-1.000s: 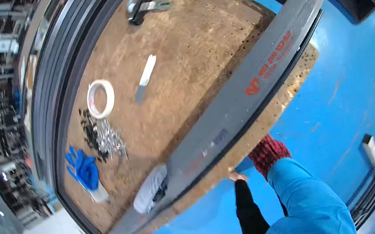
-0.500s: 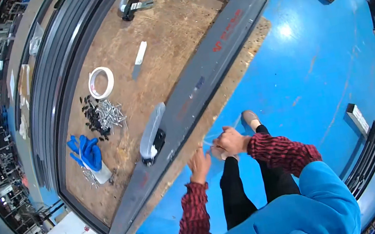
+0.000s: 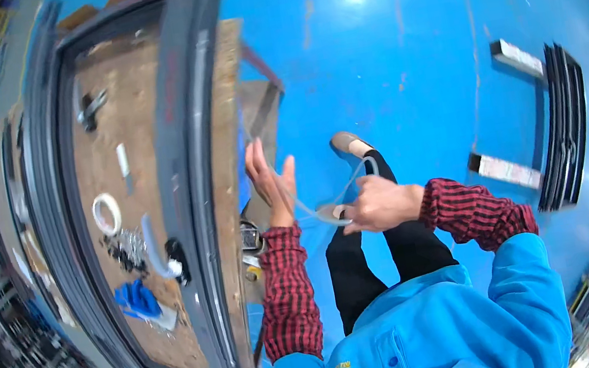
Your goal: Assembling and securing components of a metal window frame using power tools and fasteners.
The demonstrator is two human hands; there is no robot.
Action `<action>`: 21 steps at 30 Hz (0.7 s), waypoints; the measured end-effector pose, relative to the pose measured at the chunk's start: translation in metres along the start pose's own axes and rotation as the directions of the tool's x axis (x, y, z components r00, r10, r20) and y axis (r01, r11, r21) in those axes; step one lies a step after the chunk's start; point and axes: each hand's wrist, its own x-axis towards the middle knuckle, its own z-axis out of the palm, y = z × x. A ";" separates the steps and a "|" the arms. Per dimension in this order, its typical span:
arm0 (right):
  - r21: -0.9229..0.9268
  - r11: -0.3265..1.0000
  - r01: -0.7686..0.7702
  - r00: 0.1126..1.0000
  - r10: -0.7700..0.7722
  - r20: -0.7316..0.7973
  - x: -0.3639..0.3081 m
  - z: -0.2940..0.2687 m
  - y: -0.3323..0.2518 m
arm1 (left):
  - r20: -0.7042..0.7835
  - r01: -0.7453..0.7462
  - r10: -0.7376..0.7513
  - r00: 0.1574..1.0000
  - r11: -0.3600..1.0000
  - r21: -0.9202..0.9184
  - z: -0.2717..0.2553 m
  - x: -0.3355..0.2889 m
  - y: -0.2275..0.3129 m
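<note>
My right hand (image 3: 384, 203) is closed on a thin, pale translucent strip (image 3: 298, 205), which bends in a loop beside it. The strip runs across to my left hand (image 3: 272, 186), whose fingers are spread beside the workbench edge. On the left, a grey metal frame (image 3: 183, 163) lies on the wooden bench top (image 3: 127, 126). A curved grey handle (image 3: 153, 249) with a black base sits against the frame's near bar. Inside the frame are a roll of white tape (image 3: 107, 214), a pile of screws (image 3: 134, 249) and blue gloves (image 3: 137, 300).
A second black and grey handle (image 3: 91, 110) and a white-handled blade (image 3: 123, 161) also lie on the bench. Dark metal profiles (image 3: 564, 126) rest on white blocks (image 3: 508, 170) on the blue floor at right. My shoes stand close below my hands.
My view has swung right, so the bench now sits farther left. My left hand has opened and moved apart from my right, the strip stretching between them.
</note>
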 end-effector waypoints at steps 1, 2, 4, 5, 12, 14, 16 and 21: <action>0.005 0.999 -0.043 0.999 0.043 -0.020 -0.013 0.002 0.000 | 0.094 -0.022 0.024 0.995 0.999 -0.024 0.011 0.010 -0.003; 0.060 0.995 -0.075 0.995 0.079 -0.068 -0.028 0.006 0.000 | 0.187 -0.034 0.041 0.981 0.999 -0.041 0.022 0.014 -0.010; 0.171 0.981 -0.095 0.976 0.125 -0.179 -0.045 0.007 -0.003 | 0.199 -0.065 0.059 0.978 0.998 0.021 0.031 0.013 -0.046; 0.224 0.969 -0.107 0.960 0.159 -0.229 -0.052 0.008 -0.001 | 0.185 -0.079 0.066 0.981 0.995 0.066 0.037 0.015 -0.061; 0.008 0.676 -0.737 0.520 0.575 -0.632 -0.088 -0.018 0.023 | 0.157 -0.115 0.108 0.982 0.992 0.041 0.028 0.067 -0.057; 0.157 0.788 -0.596 0.519 0.526 -0.674 -0.074 -0.004 0.011 | 0.008 -0.101 0.101 0.995 0.989 0.104 0.015 0.078 -0.022; 0.258 0.898 -0.356 0.593 0.430 -0.681 -0.044 0.019 -0.001 | -0.041 -0.155 0.167 0.985 0.964 0.217 0.000 0.078 0.012; 0.647 0.697 -0.310 0.671 0.642 -0.370 0.089 0.182 0.066 | -0.137 0.003 0.028 0.990 0.976 0.219 -0.051 0.027 0.074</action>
